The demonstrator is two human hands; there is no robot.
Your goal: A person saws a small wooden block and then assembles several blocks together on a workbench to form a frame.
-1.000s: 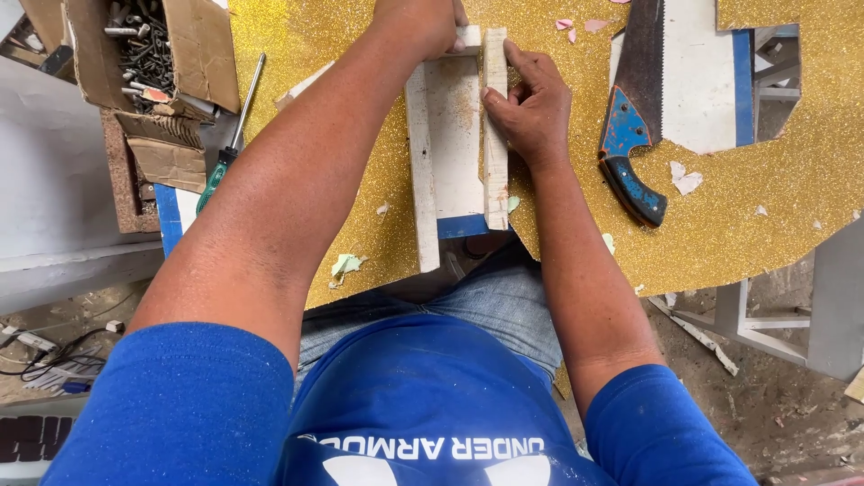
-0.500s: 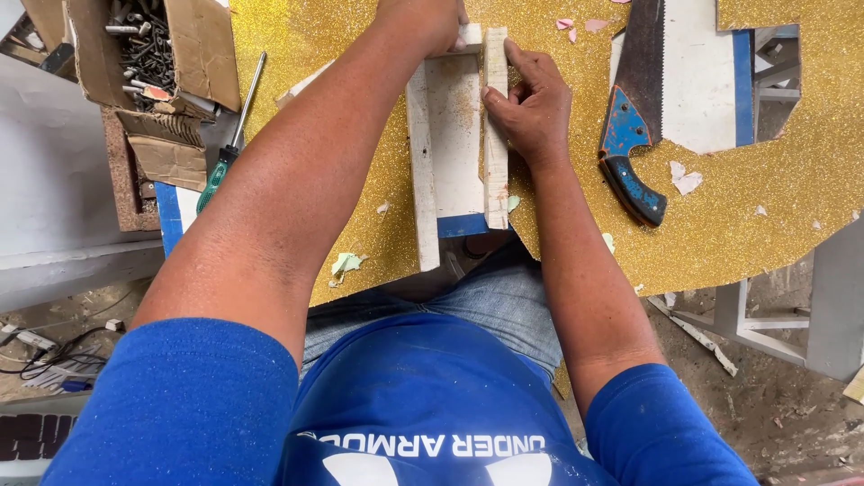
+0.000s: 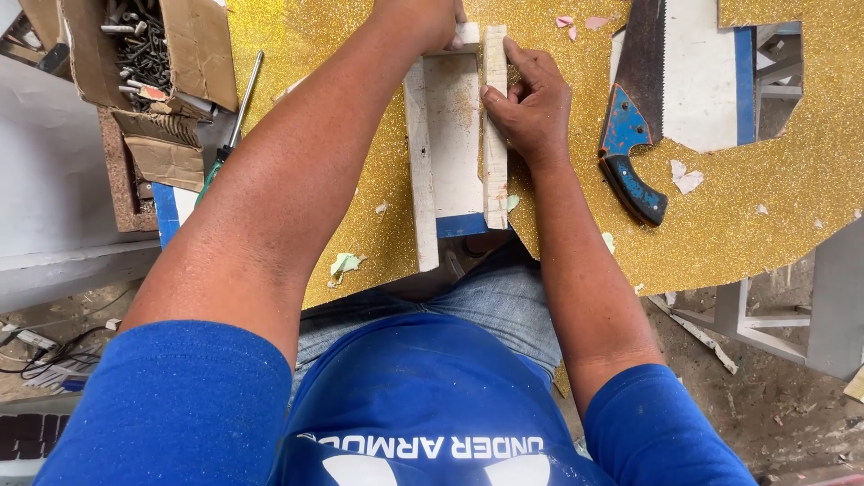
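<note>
A small frame of pale wooden strips (image 3: 420, 171) lies on the gold glitter tabletop (image 3: 342, 108), its near end over the table's edge. My left hand (image 3: 425, 18) grips the frame's far crosspiece (image 3: 468, 36) at the top of the view and is partly cut off. My right hand (image 3: 533, 106) holds the right-hand strip (image 3: 495, 162), fingers pressed against its outer side and thumb on its top. A white board (image 3: 454, 135) shows between the two long strips.
A hand saw with a blue handle (image 3: 633, 153) lies right of my right hand on a white and blue panel (image 3: 711, 81). At the upper left stands a cardboard box of nails (image 3: 135, 45), with a green-handled screwdriver (image 3: 229, 144) beside it. Paper scraps dot the tabletop.
</note>
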